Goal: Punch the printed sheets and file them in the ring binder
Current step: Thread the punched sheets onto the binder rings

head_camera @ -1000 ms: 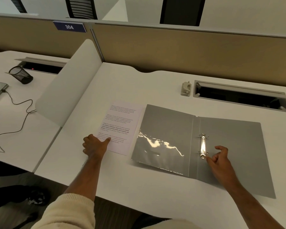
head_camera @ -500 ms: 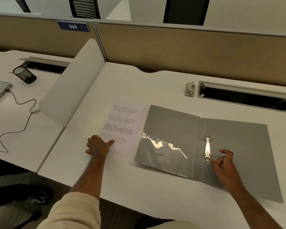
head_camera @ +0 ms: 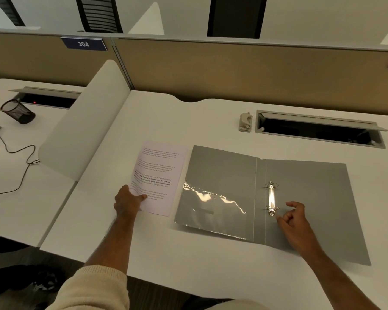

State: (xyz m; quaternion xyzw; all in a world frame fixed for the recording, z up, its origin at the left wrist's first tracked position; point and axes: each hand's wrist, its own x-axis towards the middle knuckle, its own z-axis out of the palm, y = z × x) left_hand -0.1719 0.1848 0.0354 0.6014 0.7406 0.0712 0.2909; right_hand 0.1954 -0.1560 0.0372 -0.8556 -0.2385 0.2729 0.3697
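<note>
A grey ring binder (head_camera: 220,175) lies open flat on the white desk, its two-ring metal mechanism (head_camera: 271,198) just right of the spine. To its left lie the printed sheets (head_camera: 160,173), white with black text. My left hand (head_camera: 128,201) rests on the sheets' near left corner, thumb on the paper. My right hand (head_camera: 295,222) hovers over the binder's right cover, fingers curled loosely, fingertips just beside the lower end of the ring mechanism, holding nothing. A small grey hole punch (head_camera: 245,121) stands at the back of the desk.
A recessed cable tray (head_camera: 318,129) with its lid up sits at the back right. A white curved divider (head_camera: 85,121) separates the neighbouring desk on the left, which carries a mesh pen cup (head_camera: 17,111) and a cable (head_camera: 16,166). A tan partition runs along the back.
My left thumb has slid further onto the sheets' corner. My right hand has drawn back slightly from the ring mechanism, fingers curling. The view has shifted a little.
</note>
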